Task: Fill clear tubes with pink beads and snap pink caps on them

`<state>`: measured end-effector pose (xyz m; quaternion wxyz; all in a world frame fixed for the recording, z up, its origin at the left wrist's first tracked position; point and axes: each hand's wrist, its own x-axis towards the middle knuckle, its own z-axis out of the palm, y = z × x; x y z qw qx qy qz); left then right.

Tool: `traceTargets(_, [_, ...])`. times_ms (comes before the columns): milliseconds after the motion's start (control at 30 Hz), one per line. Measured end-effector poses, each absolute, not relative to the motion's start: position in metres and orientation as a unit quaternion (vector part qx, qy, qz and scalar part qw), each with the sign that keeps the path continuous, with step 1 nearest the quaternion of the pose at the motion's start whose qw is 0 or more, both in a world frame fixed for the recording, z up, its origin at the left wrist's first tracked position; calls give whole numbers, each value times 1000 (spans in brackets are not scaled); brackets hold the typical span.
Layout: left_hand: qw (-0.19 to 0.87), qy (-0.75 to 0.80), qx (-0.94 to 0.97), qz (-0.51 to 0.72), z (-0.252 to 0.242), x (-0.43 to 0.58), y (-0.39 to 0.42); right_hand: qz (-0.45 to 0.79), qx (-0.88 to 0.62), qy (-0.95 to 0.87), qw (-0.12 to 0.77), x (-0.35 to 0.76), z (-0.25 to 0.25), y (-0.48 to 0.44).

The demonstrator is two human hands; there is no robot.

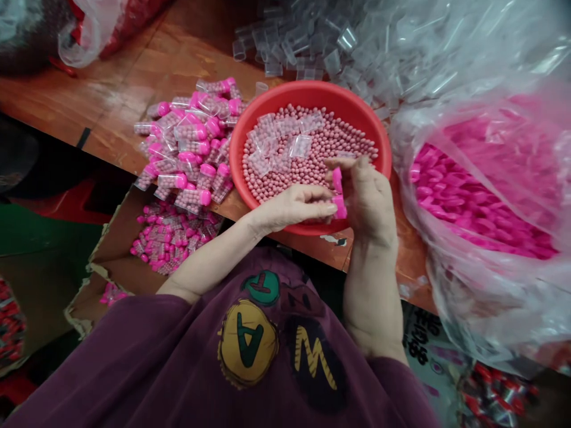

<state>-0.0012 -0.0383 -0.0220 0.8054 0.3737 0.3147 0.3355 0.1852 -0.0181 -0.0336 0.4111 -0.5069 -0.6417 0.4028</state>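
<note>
My left hand (297, 205) is closed over the near side of the red basin, thumb and fingers pinching a small clear tube that they mostly hide. At the tube's end sits a pink flip cap (340, 207), its lid standing up. My right hand (372, 193) curls around the cap from the right, fingers bent and touching the lid; part of its grip is hidden. Below both hands, the red basin (386, 139) holds many small pink beads (307, 169). Several empty clear tubes (300, 145) lie on the beads.
Left of the basin is a pile of filled, pink-capped tubes (191, 148); more fill a cardboard box (118, 238) below the table edge. Clear empty tubes (312, 44) are heaped behind. At right, a plastic bag (468, 291) holds pink caps (473, 205).
</note>
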Motion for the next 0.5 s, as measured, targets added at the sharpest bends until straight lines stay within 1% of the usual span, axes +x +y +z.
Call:
traceTargets(67, [809, 318, 338, 359, -23, -1, -37, 395, -503, -618, 458, 183, -29, -16])
traceTargets(100, [808, 323, 318, 377, -24, 0, -36, 366, -507, -607, 490, 183, -27, -18])
traceTargets(167, [797, 338, 288, 409, -24, 2, -34, 283, -515, -631, 506, 185, -27, -25])
traceTargets(300, [777, 378, 252, 435, -25, 6, -32, 158, -477, -745, 438, 190, -41, -42])
traceTargets(367, [776, 391, 245, 430, -26, 7, -31, 119, -476, -773, 402, 187, -50, -47])
traceTargets(500, [764, 399, 250, 442, -28, 9, -31, 111, -516, -767, 365, 175, -58, -49])
